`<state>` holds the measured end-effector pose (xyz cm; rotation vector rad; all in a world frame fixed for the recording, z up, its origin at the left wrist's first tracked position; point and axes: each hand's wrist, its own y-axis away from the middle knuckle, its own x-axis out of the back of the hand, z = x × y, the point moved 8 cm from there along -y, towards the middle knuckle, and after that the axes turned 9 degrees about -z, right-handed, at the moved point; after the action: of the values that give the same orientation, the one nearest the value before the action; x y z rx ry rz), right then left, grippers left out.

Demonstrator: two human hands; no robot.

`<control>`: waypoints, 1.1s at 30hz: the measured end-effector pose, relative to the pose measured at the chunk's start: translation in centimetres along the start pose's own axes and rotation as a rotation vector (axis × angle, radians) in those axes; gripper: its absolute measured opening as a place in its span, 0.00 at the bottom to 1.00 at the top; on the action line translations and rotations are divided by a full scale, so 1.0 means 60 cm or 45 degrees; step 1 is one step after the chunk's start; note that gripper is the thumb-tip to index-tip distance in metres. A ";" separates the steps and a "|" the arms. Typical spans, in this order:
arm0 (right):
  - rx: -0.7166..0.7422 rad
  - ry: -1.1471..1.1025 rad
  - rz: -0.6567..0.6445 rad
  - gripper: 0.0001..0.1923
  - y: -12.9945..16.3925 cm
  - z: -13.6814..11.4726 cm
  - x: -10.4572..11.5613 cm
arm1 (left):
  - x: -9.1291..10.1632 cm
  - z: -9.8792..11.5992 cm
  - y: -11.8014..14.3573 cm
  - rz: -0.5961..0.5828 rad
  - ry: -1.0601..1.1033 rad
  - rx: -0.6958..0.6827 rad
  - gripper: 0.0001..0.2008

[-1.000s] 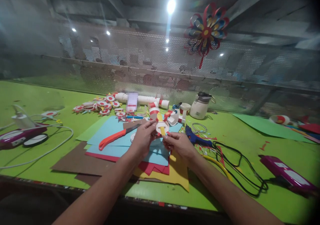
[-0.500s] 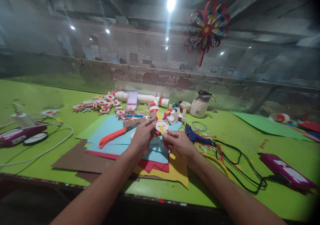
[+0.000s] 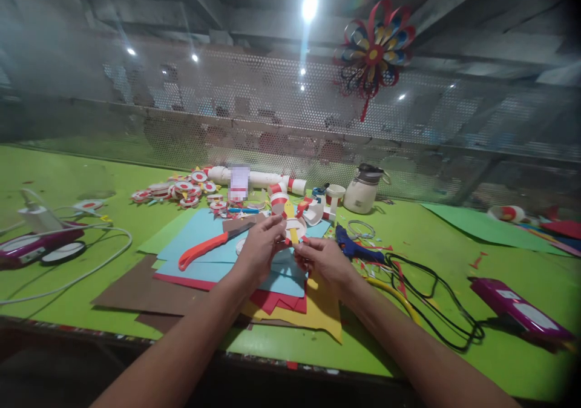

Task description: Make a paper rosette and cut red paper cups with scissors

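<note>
Left fingers [image 3: 271, 226] grip a white disc [image 3: 301, 229] (red-tabbed); right fingers [image 3: 307, 250] pinch its yellow strip [image 3: 294, 235].

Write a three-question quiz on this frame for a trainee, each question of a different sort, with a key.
1. Multiple choice: what is held up between the left hand and the right hand?
a) a green paper sheet
b) a white disc with a yellow strip across it
c) a black cable

2. True or false: a blue glue gun lies to the right of the right hand's fingers.

3. Fill in: the cream flask stands to the ____ of the long white tube.

Key: 1 b; 2 true; 3 right.
</note>
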<state>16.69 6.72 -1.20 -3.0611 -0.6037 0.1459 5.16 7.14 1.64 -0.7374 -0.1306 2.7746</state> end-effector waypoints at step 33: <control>0.108 0.115 0.180 0.15 -0.008 -0.065 0.057 | -0.027 -0.043 0.010 -0.168 -0.270 0.194 0.16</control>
<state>20.04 8.46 2.42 -3.0073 -0.3670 0.0335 7.64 6.19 0.09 -0.3827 -0.0079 2.6926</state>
